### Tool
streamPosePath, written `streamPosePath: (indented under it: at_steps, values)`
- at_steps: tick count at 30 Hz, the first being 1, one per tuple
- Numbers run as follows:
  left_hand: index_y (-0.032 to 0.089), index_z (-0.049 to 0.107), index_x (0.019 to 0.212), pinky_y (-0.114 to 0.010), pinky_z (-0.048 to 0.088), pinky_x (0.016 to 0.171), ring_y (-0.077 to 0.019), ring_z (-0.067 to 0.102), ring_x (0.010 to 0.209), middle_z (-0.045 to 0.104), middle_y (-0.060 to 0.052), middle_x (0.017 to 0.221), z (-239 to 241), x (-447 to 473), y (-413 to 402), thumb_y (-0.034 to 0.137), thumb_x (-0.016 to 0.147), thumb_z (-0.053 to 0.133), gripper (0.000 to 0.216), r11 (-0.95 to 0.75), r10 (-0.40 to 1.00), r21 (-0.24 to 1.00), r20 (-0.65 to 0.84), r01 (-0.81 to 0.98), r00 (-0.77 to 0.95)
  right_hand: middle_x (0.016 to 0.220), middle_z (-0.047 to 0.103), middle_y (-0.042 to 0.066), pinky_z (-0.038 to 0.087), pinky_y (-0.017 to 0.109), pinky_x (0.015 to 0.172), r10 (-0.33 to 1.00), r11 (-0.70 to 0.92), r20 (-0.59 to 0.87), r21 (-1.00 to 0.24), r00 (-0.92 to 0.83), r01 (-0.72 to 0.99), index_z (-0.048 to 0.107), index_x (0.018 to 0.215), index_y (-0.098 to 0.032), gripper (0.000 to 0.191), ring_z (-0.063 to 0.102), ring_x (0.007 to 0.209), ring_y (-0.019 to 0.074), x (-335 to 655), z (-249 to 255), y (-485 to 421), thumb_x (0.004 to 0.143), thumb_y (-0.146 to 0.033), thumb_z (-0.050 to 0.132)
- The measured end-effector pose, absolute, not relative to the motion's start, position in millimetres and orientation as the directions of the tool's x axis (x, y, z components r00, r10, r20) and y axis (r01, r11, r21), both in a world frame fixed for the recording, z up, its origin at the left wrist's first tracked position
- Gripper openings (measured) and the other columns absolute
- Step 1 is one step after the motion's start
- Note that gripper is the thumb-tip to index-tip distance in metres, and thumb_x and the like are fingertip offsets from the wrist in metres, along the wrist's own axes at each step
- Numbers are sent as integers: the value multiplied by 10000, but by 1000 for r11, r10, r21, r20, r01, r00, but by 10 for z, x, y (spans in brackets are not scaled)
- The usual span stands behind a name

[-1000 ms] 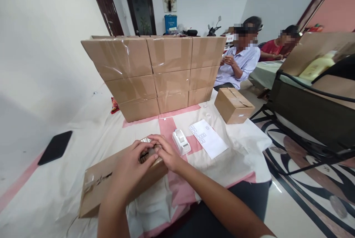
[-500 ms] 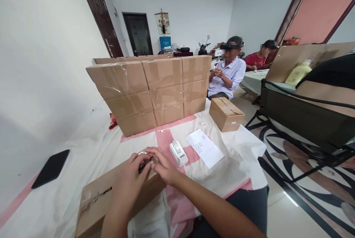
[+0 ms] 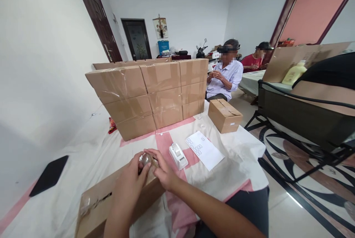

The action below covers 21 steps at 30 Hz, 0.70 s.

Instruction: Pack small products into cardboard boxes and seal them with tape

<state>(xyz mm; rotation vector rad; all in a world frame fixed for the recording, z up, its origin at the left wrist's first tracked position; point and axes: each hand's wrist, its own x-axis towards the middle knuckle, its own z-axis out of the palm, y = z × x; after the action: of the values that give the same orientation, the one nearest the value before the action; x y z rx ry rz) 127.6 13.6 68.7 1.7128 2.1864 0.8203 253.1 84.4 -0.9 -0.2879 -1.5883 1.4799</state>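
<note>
My left hand (image 3: 132, 173) is closed around a shiny, round, see-through roll of clear tape (image 3: 144, 159), with the thumb across its near side. From the right, my right hand (image 3: 162, 169) pinches at the same roll, its fingers curled over the top; part of the roll is hidden by the fingers. Both hands are just over the far end of a long cardboard box (image 3: 97, 201), which has a dark torn-looking slit and tape on its top. A small white tape dispenser (image 3: 178, 156) stands right of my hands, beside a white sheet with printed boxes (image 3: 204, 150).
Stacked, taped cardboard boxes (image 3: 151, 95) form a wall behind my hands. A single carton (image 3: 225, 116) sits at the bed's right edge, and a black tablet-like slab (image 3: 49, 175) lies at left. Two people sit beyond; a dark-sided cot (image 3: 299, 119) stands at right.
The roll has turned in my hands, so its shiny round face shows more. My hands stay over the box. The view has shifted slightly.
</note>
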Motion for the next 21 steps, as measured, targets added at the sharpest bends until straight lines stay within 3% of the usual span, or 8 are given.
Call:
streamPosePath:
  at_steps: [6, 13, 21]
  values:
    - [277, 558, 1216, -296, 384, 604, -274, 684, 769, 707, -50, 852, 648, 1214, 229, 481, 947, 429, 361, 254, 930, 506, 105, 824, -352, 1548, 447, 112, 282, 445, 1223, 686, 282, 498, -854, -530, -438, 416, 1458, -219, 614, 395, 1459, 226, 2517, -45, 870, 853, -183, 512]
    - [308, 558, 1157, -327, 391, 614, -328, 693, 786, 720, -79, 811, 682, 1243, 256, 513, 975, 347, 346, 334, 916, 443, 56, 832, -397, 1568, 420, 139, 300, 471, 1208, 667, 313, 533, -835, -521, -453, 400, 1477, -233, 584, 380, 1471, 253, 2504, -178, 905, 944, -412, 557]
    - [301, 548, 1204, -329, 392, 638, -316, 686, 831, 736, -78, 932, 721, 1357, 150, 493, 1002, 318, 361, 330, 909, 445, 87, 832, -407, 1547, 442, 164, 309, 488, 1204, 672, 346, 551, -824, -495, -449, 428, 1472, -206, 694, 407, 1454, 283, 2495, -191, 891, 924, -606, 571]
